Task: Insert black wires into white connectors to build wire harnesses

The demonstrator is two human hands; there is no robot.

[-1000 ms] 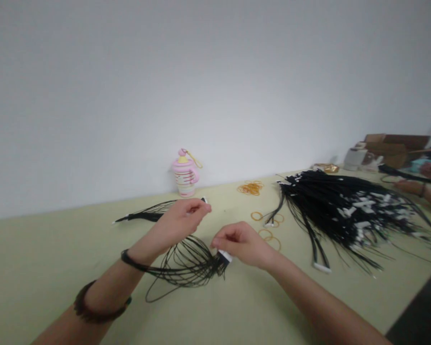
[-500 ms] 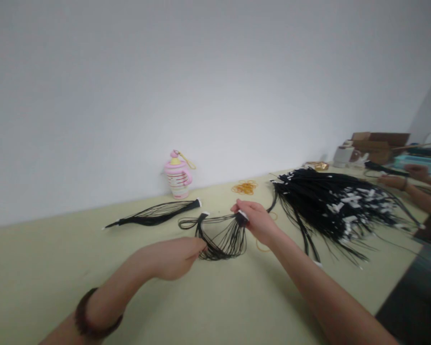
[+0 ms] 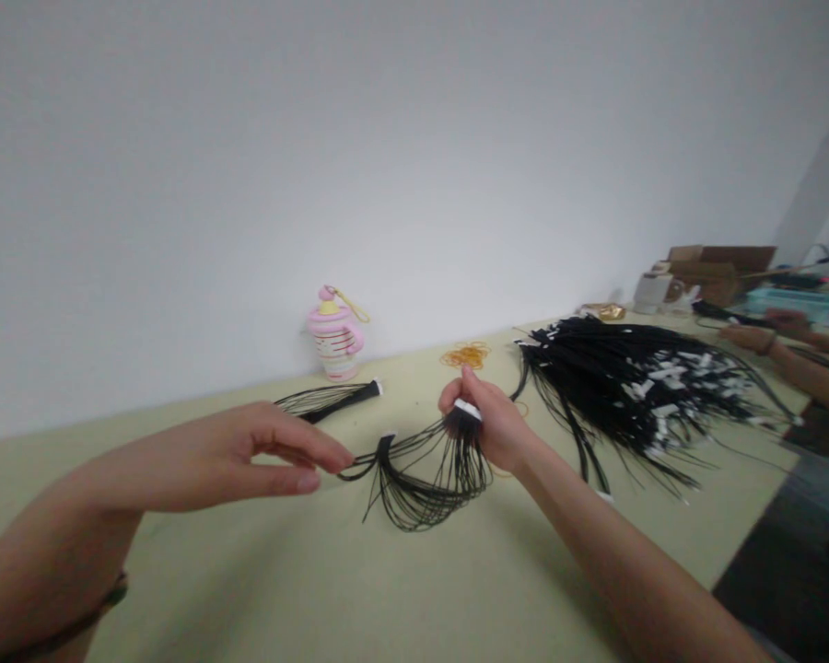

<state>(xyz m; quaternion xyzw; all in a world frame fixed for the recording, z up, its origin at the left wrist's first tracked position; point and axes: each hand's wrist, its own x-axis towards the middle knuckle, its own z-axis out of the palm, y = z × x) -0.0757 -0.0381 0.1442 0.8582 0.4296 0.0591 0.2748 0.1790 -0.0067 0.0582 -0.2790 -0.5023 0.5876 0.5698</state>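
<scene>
A bundle of thin black wires with white connectors hangs in a loop between my two hands above the pale green table. My right hand is closed on the white connector end of it. My left hand pinches the other end with its fingertips pressed together. A second black wire bundle lies flat on the table behind my left hand.
A large heap of black wire bundles lies at the right. Yellow rubber bands sit near the wall beside a pink striped cup. Another person's hands work at the far right near cardboard boxes.
My left hand has risen and moved left, pulling one end of the bundle out. The right hand stays on the connector end, and the view has shifted slightly right.
</scene>
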